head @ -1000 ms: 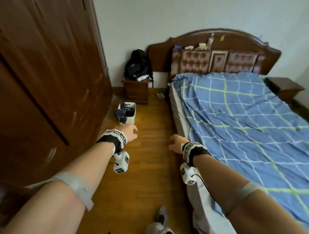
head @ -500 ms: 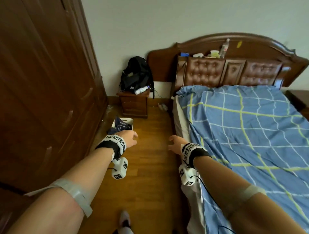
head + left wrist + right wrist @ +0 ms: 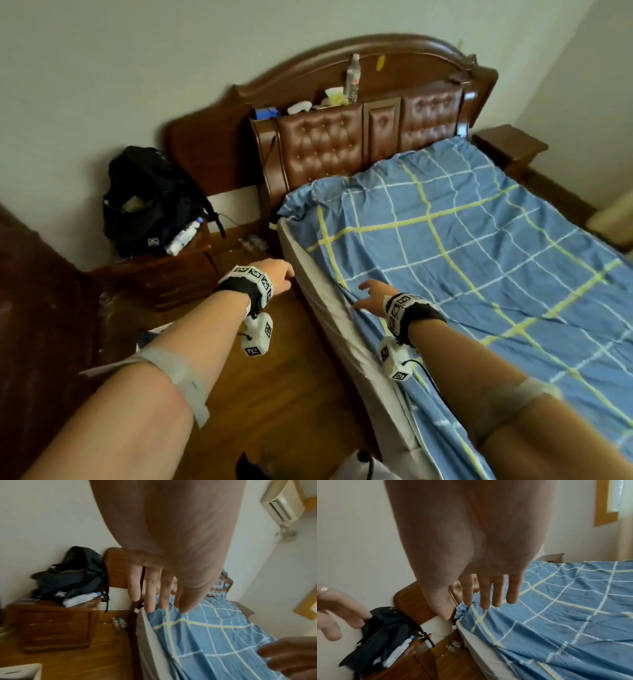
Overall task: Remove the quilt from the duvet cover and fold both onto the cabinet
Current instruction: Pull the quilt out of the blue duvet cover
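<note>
While both hands are stretched forward, the blue checked duvet cover [image 3: 479, 260] is seen spread flat over the bed [image 3: 329, 308].

The right hand [image 3: 371, 297] is held just above the cover's near edge, fingers [image 3: 485, 592] straight and slightly spread, nothing gripped. The left hand [image 3: 278, 274] is held beside the mattress, fingers [image 3: 149, 588] extended, empty. A logo patch on the black backpack [image 3: 150, 202] cannot be read.

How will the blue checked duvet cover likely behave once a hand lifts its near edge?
The duvet cover lies creased and bunched at its top corner, so it will probably drape limply. It spans the bed, so likely bulky. Both the left hand and right hand are open.
</note>
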A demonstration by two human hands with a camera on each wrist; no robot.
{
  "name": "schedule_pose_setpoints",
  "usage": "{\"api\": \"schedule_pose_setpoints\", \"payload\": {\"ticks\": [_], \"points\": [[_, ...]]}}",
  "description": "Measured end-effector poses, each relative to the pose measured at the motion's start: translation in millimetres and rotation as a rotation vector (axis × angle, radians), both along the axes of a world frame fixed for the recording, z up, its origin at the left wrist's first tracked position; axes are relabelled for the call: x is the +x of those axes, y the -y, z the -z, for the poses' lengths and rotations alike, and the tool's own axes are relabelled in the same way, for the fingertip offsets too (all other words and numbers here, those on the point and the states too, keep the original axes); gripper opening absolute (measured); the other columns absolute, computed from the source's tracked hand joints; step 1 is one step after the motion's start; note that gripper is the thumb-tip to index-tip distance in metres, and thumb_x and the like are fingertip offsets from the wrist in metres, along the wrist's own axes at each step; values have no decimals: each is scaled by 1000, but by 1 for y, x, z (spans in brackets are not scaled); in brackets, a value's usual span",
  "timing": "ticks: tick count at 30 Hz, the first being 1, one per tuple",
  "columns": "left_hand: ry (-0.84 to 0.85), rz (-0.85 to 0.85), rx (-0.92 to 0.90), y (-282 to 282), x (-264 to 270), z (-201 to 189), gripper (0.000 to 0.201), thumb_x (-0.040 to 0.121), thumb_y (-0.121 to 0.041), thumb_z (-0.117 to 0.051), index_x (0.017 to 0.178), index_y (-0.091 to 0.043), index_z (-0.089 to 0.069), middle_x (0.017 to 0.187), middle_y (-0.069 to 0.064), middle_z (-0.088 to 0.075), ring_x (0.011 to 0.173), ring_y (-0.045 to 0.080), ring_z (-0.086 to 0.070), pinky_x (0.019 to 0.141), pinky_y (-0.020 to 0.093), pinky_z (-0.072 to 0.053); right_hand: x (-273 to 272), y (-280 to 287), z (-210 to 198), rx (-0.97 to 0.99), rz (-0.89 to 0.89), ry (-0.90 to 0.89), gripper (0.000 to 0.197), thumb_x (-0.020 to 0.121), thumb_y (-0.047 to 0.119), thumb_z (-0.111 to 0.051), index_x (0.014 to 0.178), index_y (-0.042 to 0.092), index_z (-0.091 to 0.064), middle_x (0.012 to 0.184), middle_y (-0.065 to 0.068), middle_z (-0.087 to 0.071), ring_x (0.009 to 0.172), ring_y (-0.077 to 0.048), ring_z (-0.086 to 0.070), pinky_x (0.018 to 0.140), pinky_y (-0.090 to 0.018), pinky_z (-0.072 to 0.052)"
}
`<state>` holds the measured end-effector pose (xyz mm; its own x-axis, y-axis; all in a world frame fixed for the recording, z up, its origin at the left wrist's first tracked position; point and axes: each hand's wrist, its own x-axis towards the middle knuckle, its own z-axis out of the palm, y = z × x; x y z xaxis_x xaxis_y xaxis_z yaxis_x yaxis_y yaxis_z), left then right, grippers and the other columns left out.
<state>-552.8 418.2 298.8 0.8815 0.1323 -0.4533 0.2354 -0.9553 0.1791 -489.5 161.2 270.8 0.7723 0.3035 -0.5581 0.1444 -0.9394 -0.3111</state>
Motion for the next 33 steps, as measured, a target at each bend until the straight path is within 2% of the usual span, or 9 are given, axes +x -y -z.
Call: {"api": "schedule_pose_setpoints", "payload": {"ticks": [5, 8, 12, 18, 22, 25, 27, 30, 33], "points": [[-13, 82, -2, -19, 123, 10, 38, 98, -33, -51, 136, -30, -53, 132, -6, -61, 114, 18, -59, 92, 34, -51, 101, -29, 26, 18, 82, -33, 60, 92, 37, -63, 145, 18, -43, 146, -9, -49, 132, -28, -48, 110, -38, -39], [-31, 19, 28, -48, 169, 19, 36, 97, -35, -53, 132, -33, -54, 129, -5, -61, 109, 18, -61, 93, 38, -52, 160, -56, 37, 43, 80, -46, 62, 92, 39, -62, 146, 17, -41, 145, -10, -48, 131, -30, -49, 107, -40, -41], [-42, -37, 73, -94, 232, 24, 35, 96, -34, -54, 131, -35, -56, 130, -7, -61, 116, 19, -58, 101, 41, -47, 235, -95, 43, 73, 60, -65, 62, 93, 36, -63, 147, 16, -40, 145, -11, -49, 130, -29, -50, 105, -38, -43], [-81, -17, 23, -134, 348, 61, 38, 95, -35, -52, 133, -37, -53, 135, -8, -58, 118, 19, -58, 96, 38, -50, 344, -144, 66, 75, 78, -62, 55, 89, 32, -65, 139, 19, -48, 134, -10, -57, 119, -29, -56, 91, -32, -46], [-79, 16, -9, -166, 460, 117, 43, 93, -33, -54, 136, -34, -50, 138, -3, -55, 119, 24, -58, 93, 37, -49, 432, -178, 111, 25, 111, -117, 63, 89, 34, -67, 145, 16, -42, 139, -12, -54, 126, -30, -52, 100, -34, -44], [-77, -36, -47, -195, 540, 169, 49, 90, -29, -60, 138, -29, -49, 139, 3, -52, 122, 27, -55, 98, 40, -48, 498, -209, 156, -8, 157, -139, 64, 89, 35, -66, 145, 19, -39, 140, -14, -51, 123, -32, -54, 98, -35, -44], [-110, -90, -74, -218, 587, 207, 51, 88, -27, -62, 138, -24, -49, 140, 8, -48, 125, 31, -52, 100, 42, -46, 537, -234, 190, -21, 193, -157, 68, 87, 38, -68, 146, 22, -38, 141, -14, -49, 123, -34, -52, 101, -40, -46], [-174, -125, -58, -244, 646, 263, 56, 86, -27, -64, 139, -19, -47, 140, 12, -44, 126, 34, -48, 100, 44, -45, 581, -272, 240, -79, 204, -179, 80, 83, 45, -70, 151, 28, -29, 151, -12, -36, 136, -36, -36, 109, -49, -39], [-181, -140, -78, -257, 692, 308, 70, 85, -32, -65, 147, -18, -35, 146, 10, -37, 131, 33, -42, 105, 47, -41, 613, -302, 283, -143, 229, -215, 97, 74, 56, -73, 152, 34, -20, 157, -7, -20, 143, -35, -19, 111, -55, -33]]}}
